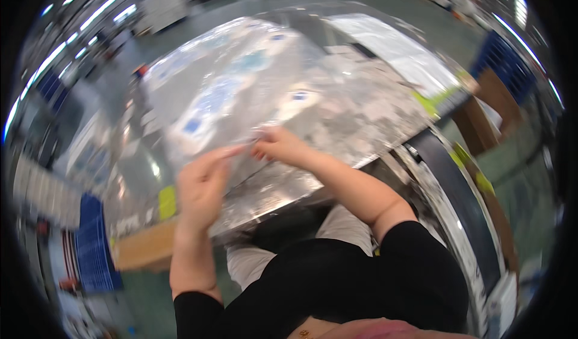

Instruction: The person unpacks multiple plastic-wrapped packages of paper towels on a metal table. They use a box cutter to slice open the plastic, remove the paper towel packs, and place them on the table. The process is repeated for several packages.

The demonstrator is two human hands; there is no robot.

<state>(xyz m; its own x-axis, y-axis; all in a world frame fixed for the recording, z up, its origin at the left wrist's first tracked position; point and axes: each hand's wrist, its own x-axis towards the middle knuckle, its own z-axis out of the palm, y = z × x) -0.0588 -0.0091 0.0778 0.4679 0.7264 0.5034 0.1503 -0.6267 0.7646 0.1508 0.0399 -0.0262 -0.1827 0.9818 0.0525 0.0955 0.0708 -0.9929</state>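
Observation:
A large clear plastic bag [232,92] lies across the worktable, with several flat white, blue and teal items showing through it. My right hand [280,146] is closed at the bag's near edge, its fingers curled in a pinch on the film. Just to its left, my left hand [205,185] is stretched out over the near left corner of the bag. Its fingers point toward the right hand and nearly meet it; motion smears them a little. Glare on the film hides where the bag's edge runs.
The metal-topped table [373,110] is scuffed. A silvery plastic sheet [397,50] lies at its far right. Cardboard [144,245] borders the near left, and a dark conveyor-like strip [454,200] runs along the right. Blue crates [506,62] and an open carton [478,119] stand beyond.

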